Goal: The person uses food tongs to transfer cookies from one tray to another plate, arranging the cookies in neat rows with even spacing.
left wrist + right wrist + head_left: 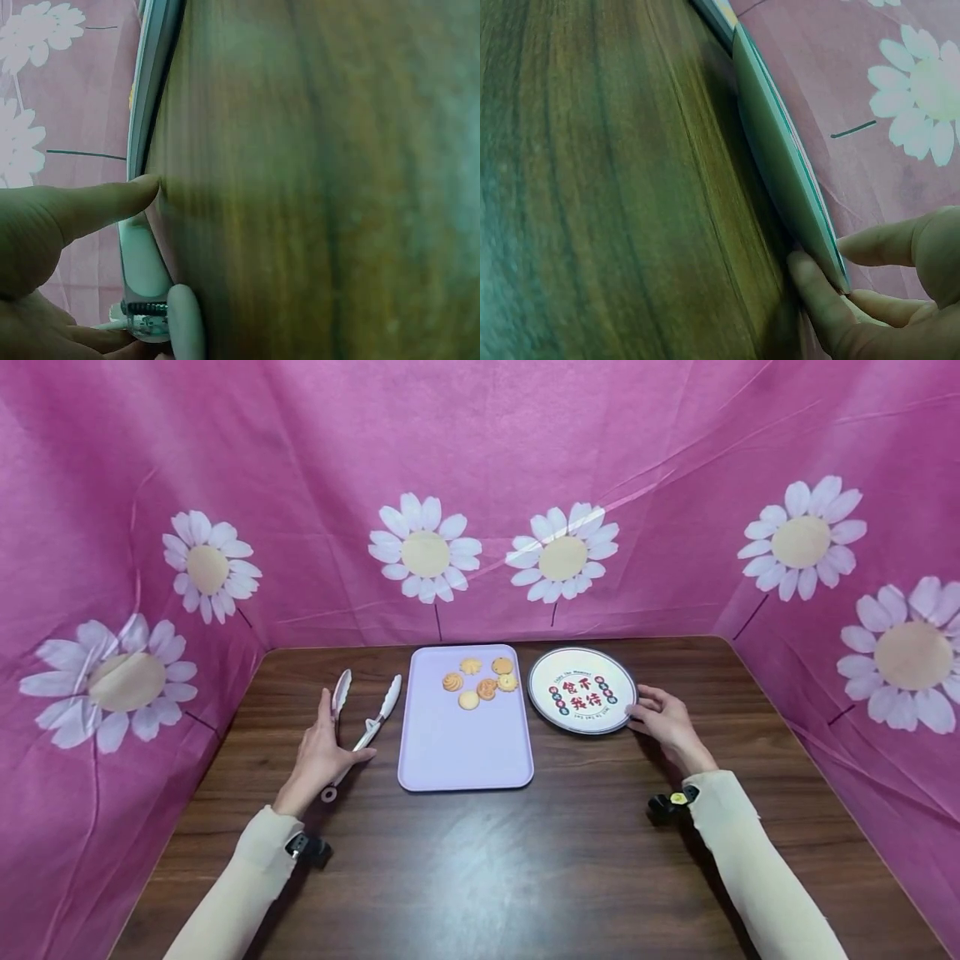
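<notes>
A pair of tongs (365, 739) with white tips and a ring at its handle end lies spread apart on the table's left side. Over its handles is my left hand (318, 755), thumb and fingers spread wide; in the left wrist view the straight thumb (112, 201) reaches across the tongs' arm (142, 259). My right hand (667, 725) pinches the right rim of a white plate (577, 722) with red characters. The right wrist view shows fingers on both faces of the plate's edge (787, 165). Whether the plate is lifted there I cannot tell.
Between the hands lies a lilac tray (465, 752) with several cookies (487, 689) in its upper right part. The wooden table (480, 868) ends at a pink cloth (480, 435) with daisies, which hangs behind it and on both sides.
</notes>
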`<state>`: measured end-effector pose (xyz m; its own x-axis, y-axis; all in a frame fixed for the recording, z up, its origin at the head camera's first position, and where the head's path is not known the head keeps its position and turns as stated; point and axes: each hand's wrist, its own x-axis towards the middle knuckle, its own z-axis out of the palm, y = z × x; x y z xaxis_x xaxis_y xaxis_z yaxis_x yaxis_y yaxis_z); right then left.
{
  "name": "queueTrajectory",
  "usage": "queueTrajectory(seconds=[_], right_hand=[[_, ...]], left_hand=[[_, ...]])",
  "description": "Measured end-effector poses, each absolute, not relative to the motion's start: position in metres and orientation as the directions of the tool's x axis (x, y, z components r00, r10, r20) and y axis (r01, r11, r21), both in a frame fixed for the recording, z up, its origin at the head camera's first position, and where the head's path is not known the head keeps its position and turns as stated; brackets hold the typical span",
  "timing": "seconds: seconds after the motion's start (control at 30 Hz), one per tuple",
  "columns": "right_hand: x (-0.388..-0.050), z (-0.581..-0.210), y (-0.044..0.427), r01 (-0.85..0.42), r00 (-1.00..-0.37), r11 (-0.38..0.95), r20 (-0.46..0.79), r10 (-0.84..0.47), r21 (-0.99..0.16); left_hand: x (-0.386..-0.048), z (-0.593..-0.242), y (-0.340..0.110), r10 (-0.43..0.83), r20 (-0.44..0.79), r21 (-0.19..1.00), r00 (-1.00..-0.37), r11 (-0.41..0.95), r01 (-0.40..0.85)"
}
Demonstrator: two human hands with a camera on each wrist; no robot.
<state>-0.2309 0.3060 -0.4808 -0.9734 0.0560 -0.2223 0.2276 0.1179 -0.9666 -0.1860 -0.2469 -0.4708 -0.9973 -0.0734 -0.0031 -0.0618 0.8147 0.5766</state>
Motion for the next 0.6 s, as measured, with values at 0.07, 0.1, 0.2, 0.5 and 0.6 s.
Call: queueTrajectory(seconds=[0.07,0.1,0.2,0.5,0.6], right_hand=[[-0.2315,-0.4819,0.3051,0.237,-0.971,0.112,-0.231,0.066,-0.965],[-0.2319,-0.4824,0.3051,0.244,-0.969,0.111,-0.237,0.071,-0.963],[-0.2321,-0.4839,0.3053,0.257,-0.965,0.079,-0.251,0.075,-0.963],[-0.2303,-0.4859,0.3077,0.259,-0.964,-0.021,-0.259,0.051,-0.966],[-0.2309,-0.4876,0.3071,0.265,-0.962,-0.026,-0.266,0.057,-0.964]], left_hand=[[-0.1864,-0.4723,-0.2490,-0.085,-0.003,0.562,-0.996,0.824,-0.072],[-0.1867,-0.4728,-0.2498,-0.093,-0.007,0.556,-0.996,0.827,-0.081],[-0.1866,-0.4739,-0.2511,-0.108,-0.007,0.549,-0.994,0.831,-0.094],[-0.1877,-0.4750,-0.2498,-0.120,0.049,0.545,-0.992,0.835,-0.074],[-0.1872,-0.4736,-0.2516,-0.123,0.055,0.531,-0.991,0.844,-0.076]])
